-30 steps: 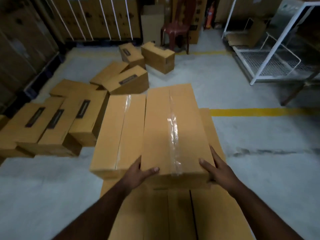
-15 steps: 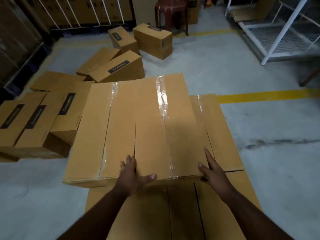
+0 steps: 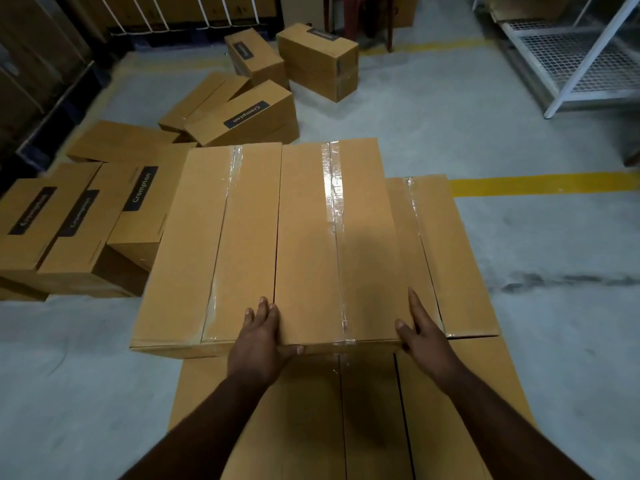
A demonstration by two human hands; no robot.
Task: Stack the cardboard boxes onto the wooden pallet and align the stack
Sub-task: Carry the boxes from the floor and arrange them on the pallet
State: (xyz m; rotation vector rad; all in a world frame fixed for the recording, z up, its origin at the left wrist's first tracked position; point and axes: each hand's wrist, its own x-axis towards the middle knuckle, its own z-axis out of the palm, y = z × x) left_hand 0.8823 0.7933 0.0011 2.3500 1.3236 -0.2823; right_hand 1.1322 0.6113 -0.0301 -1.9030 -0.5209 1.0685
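1. The top box [image 3: 332, 244], a long taped carton, lies on the stack just ahead of the person, flush against a second carton [image 3: 207, 251] at its 9 o'clock; a lower box [image 3: 450, 258] shows at 3 o'clock, a step down
2. The left hand [image 3: 258, 336] rests on the near left corner, fingers straight along the seam between the 2 cartons, thumb hooked under the near edge
3. The right hand [image 3: 420, 329] lies spread and flat against the near right corner
4. Judging by the crisp edges, the carton is stiff; its weight cannot be told
5. The glossy tape strip [image 3: 334, 209] looks slick, so bare cardboard at the corners is the better hold
6. Loose boxes [image 3: 131, 216] lie on the floor [image 3: 519, 133] from 9 to 12 o'clock
7. The pallet itself is hidden
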